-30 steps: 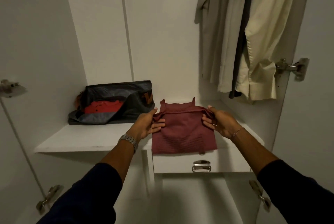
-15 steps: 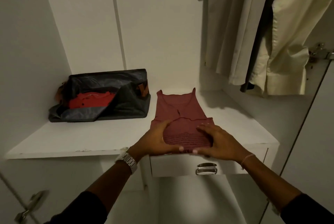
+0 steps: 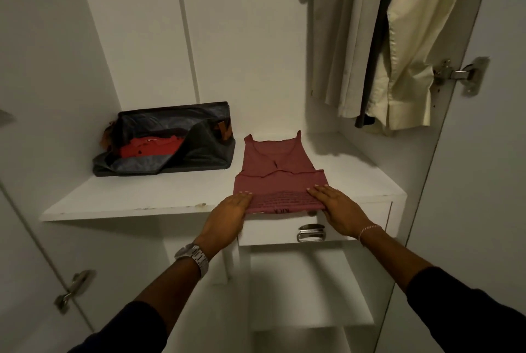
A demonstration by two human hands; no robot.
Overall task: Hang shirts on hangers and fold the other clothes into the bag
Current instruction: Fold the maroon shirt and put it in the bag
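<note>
A maroon tank top (image 3: 277,170) lies on the white wardrobe shelf (image 3: 142,196), its lower part folded up over itself near the front edge. My left hand (image 3: 227,217) rests flat with straight fingers at the fold's left corner. My right hand (image 3: 338,210) lies flat on the fold's right corner. A dark open bag (image 3: 168,142) sits at the back left of the shelf with a folded red garment (image 3: 150,146) inside. Pale shirts (image 3: 398,39) hang at the upper right.
A drawer with a metal handle (image 3: 310,232) sits under the shelf's right part, below the top. The open wardrobe door on the right carries a metal hinge (image 3: 458,75). Another hinge (image 3: 74,290) shows at lower left. A lower compartment opens beneath the drawer.
My hands let go of the top's upper edge, came down to the near edge and folded the lower part up. They now lie flat at the fold's corners.
</note>
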